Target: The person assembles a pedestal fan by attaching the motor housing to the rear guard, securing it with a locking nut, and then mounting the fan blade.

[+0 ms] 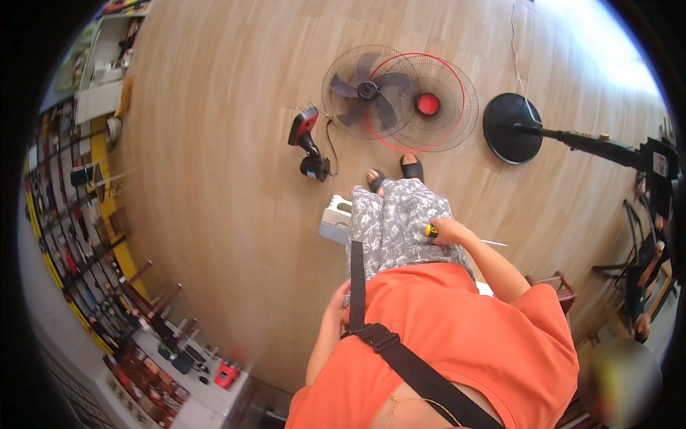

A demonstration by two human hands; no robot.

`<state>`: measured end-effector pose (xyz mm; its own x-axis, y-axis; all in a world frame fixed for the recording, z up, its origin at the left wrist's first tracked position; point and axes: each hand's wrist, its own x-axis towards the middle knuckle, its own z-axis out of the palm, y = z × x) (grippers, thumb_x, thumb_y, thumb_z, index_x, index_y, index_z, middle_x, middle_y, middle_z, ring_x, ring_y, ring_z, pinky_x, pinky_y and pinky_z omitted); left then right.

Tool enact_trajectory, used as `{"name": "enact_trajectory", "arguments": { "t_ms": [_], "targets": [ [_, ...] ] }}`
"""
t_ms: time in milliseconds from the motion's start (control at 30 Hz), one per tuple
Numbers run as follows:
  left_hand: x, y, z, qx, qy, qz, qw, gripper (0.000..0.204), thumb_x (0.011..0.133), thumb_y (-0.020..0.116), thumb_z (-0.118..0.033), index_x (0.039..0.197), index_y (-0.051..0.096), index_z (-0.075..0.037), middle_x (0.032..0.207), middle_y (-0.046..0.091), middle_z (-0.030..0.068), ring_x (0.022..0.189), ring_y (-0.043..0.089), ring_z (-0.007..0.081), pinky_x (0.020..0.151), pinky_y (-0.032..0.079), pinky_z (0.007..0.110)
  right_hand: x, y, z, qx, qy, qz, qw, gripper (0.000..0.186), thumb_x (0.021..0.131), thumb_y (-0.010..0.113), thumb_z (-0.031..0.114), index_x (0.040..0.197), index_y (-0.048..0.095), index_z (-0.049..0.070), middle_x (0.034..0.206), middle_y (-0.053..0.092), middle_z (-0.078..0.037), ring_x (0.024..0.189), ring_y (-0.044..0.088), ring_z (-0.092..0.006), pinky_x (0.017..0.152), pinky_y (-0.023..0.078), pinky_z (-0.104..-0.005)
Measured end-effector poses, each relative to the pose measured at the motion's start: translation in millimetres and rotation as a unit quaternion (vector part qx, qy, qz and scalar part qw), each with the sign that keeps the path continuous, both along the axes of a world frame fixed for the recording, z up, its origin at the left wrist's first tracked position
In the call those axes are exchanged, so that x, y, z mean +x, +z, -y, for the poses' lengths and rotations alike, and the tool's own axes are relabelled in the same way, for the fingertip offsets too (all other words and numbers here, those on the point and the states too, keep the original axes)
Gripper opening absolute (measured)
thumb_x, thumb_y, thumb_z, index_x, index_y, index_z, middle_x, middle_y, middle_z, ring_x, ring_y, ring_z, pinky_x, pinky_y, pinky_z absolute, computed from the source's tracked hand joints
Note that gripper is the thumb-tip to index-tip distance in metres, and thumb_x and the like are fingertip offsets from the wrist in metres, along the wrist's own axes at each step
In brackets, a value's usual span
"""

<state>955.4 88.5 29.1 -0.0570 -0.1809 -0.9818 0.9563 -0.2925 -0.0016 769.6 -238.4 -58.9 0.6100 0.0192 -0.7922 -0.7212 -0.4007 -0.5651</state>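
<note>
My right hand point(448, 231) is closed around a screwdriver point(431, 231) with a yellow and black handle, held above my right thigh. Its thin shaft points out to the right, past my forearm. Down by my left hip is my left hand point(337, 302), its fingers partly hidden by my clothes. On the floor ahead, beyond my feet, lie a fan grille with grey blades point(367, 91) and a second wire grille point(457, 107) with a red ring and red centre, overlapping it. Left of my feet sits a fan motor head point(306, 127) with a red and black housing and a cable.
A round black fan base point(511, 129) with its pole stands to the right. By my left leg is a white and grey step stool point(334, 222). Stocked shelves point(78, 236) line the left side, with a white counter point(207, 393) lower left. Dark furniture stands at far right.
</note>
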Motion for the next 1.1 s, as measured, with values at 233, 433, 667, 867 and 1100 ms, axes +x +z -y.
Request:
{"name": "enact_trajectory", "arguments": {
  "t_ms": [233, 433, 667, 867, 1100],
  "targets": [
    [187, -32, 37, 0.124, -0.308, -0.070, 0.941, 0.026, 0.085, 0.055, -0.030, 0.089, 0.061, -0.004, 0.094, 0.059, 0.0044, 0.094, 0.053, 0.0163, 0.081, 0.045, 0.035, 36, 30, -53, 0.489, -0.142, -0.060, 0.859, 0.030, 0.066, 0.071, 0.018, 0.089, 0.058, 0.005, 0.068, 0.057, -0.002, 0.056, 0.053, -0.0094, 0.048, 0.045, -0.0264],
    [234, -44, 64, 0.143, -0.479, -0.017, 0.866, 0.025, 0.087, 0.047, -0.023, 0.088, 0.063, -0.003, 0.079, 0.059, -0.0013, 0.076, 0.051, 0.0086, 0.070, 0.040, 0.023, 93, -26, -171, 0.661, -0.130, -0.064, 0.736, 0.020, 0.069, 0.070, 0.015, 0.077, 0.055, 0.006, 0.057, 0.054, 0.000, 0.047, 0.049, -0.0080, 0.041, 0.039, -0.0231],
    [255, -107, 18, 0.252, -0.491, 0.064, 0.832, 0.036, 0.089, 0.050, -0.028, 0.056, 0.049, -0.012, 0.054, 0.041, -0.0086, 0.048, 0.029, 0.0023, 0.045, 0.020, 0.021, 113, -100, -223, 0.791, -0.064, -0.066, 0.604, 0.021, 0.072, 0.069, 0.017, 0.087, 0.058, 0.006, 0.066, 0.058, -0.002, 0.055, 0.057, -0.0098, 0.050, 0.046, -0.0239],
    [258, -154, -4, 0.191, -0.382, 0.026, 0.904, 0.022, 0.089, 0.048, -0.018, 0.089, 0.060, 0.001, 0.080, 0.064, 0.0054, 0.061, 0.057, 0.0101, 0.055, 0.045, 0.021, 106, -161, -254, 0.808, -0.049, 0.067, 0.584, 0.033, 0.075, 0.060, 0.014, 0.098, 0.049, -0.006, 0.092, 0.057, -0.016, 0.081, 0.056, -0.0220, 0.068, 0.045, -0.0308],
    [250, -237, -35, 0.209, -0.361, 0.054, 0.907, 0.021, 0.085, 0.053, -0.016, 0.096, 0.056, 0.002, 0.085, 0.063, 0.0078, 0.068, 0.059, 0.0140, 0.058, 0.047, 0.024, 67, -202, -311, 0.743, -0.264, -0.042, 0.613, 0.061, 0.085, 0.040, 0.042, 0.131, 0.028, 0.002, 0.138, 0.028, -0.015, 0.127, 0.027, -0.0198, 0.102, 0.024, -0.0328]
  ]
}}
